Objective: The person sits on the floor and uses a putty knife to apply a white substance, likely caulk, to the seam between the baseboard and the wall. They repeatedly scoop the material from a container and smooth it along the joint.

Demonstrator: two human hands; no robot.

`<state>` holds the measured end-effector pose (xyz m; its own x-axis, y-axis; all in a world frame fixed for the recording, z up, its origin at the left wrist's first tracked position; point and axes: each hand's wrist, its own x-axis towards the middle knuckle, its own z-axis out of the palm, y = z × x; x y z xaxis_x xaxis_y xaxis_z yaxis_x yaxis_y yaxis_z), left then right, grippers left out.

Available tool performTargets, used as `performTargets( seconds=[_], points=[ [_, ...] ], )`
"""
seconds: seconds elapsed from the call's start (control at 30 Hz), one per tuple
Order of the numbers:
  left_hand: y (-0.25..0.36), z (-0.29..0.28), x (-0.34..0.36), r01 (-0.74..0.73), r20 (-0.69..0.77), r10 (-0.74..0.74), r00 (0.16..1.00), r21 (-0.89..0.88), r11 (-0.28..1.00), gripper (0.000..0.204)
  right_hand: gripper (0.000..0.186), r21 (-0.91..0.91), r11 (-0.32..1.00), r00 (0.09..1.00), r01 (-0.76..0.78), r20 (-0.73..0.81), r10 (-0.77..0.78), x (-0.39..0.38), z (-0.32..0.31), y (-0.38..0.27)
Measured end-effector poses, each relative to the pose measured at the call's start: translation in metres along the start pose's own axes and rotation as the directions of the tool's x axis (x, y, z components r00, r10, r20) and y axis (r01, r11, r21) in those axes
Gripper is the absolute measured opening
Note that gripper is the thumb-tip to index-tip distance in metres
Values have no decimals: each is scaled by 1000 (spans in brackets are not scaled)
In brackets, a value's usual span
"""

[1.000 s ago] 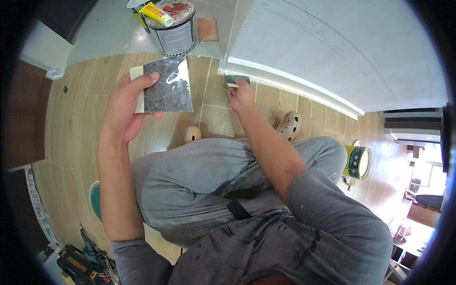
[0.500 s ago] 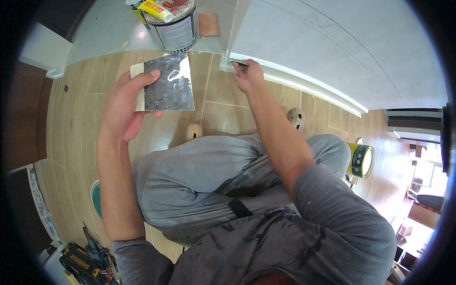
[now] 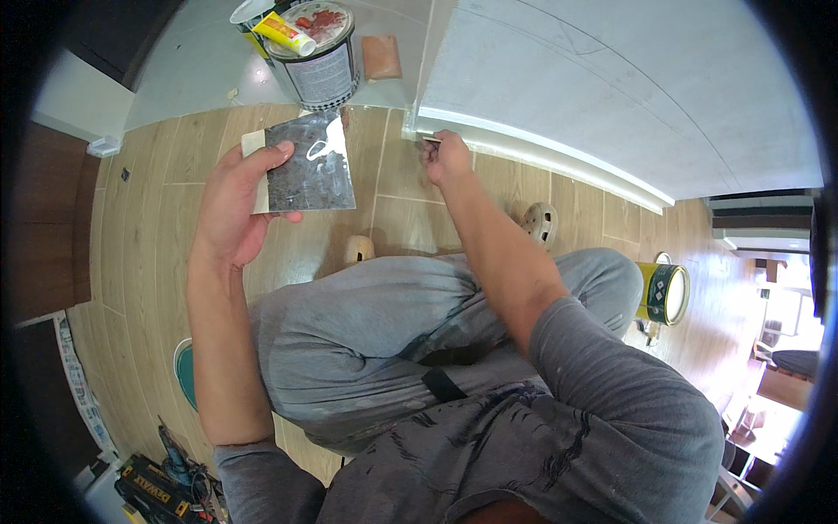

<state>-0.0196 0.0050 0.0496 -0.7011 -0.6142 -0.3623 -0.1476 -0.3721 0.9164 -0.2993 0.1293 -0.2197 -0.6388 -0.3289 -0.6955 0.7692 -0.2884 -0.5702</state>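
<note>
My left hand (image 3: 234,203) is closed on a broad, flat metal putty scraper (image 3: 301,183) with a cream edge strip, its thumb lying on the smeared grey face. A blob of white putty (image 3: 335,138) sits near the far right corner of that face. Farther right, my right hand (image 3: 449,162) pinches a small thin blade (image 3: 431,140), mostly hidden by the fingers. That hand is low beside the white baseboard (image 3: 532,160), near its left end; whether the blade touches it I cannot tell.
A tub (image 3: 316,77) with a yellow tube (image 3: 284,33) on its lid stands ahead, beside a reddish-brown tile-like block (image 3: 381,58). A grey wall panel (image 3: 611,96) rises at right. A yellow-green can (image 3: 663,294) is by my right knee; tools (image 3: 157,489) lie lower left.
My right hand has drawn back a little from the baseboard, toward me. The left hand still holds the scraper, slightly lower in the view.
</note>
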Motion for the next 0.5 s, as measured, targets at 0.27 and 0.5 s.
performTargets(
  seconds=[0.27, 0.5],
  points=[
    [-1, -3, -3, -24, 50, 25, 998, -32, 999, 27, 15, 4, 1000, 989, -17, 149, 16, -31, 13, -45],
    [-1, -5, -1, -31, 70, 34, 997, -37, 999, 26, 15, 112, 992, 994, 52, 94, -63, -77, -28, -38]
  ],
)
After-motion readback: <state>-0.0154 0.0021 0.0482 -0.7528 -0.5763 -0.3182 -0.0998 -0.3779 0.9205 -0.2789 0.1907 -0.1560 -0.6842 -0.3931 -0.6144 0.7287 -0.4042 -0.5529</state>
